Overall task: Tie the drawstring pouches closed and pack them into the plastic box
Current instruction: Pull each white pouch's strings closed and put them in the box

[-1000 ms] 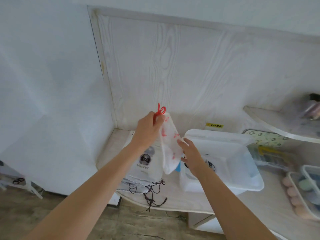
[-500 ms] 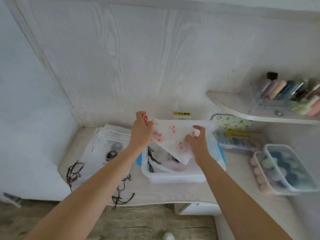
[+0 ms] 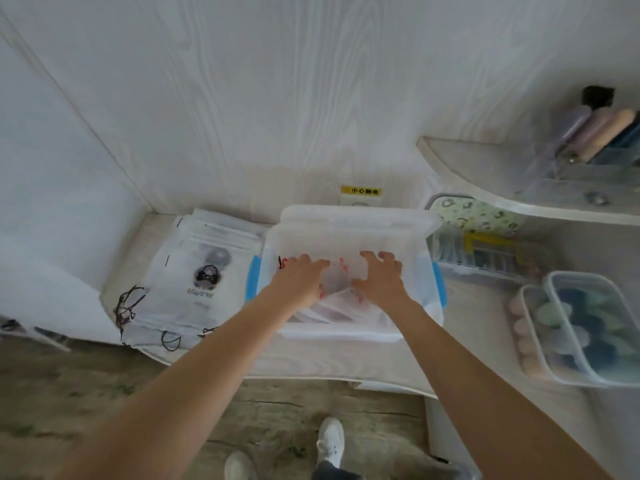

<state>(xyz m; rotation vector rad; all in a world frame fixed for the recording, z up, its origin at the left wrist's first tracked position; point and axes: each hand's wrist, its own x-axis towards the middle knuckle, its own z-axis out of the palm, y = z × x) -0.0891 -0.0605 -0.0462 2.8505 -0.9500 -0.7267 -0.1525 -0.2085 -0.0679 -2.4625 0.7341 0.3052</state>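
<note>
Both hands are down inside the clear plastic box [image 3: 349, 332] on the counter [image 3: 311, 362]. The left hand [image 3: 300, 279] and the right hand [image 3: 379, 278] press flat on a white pouch with red marks [image 3: 337, 277] that lies in the box. Each hand's grip is wide, with fingers spread and holding nothing. A stack of more white pouches [image 3: 204, 271] with dark strings lies just beside the box, on its left.

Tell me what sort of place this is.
Probably a home craft or packing corner: a stack of drawstring pouches beside the plastic box, tubs of coloured pieces, and spools on a corner shelf.
</note>
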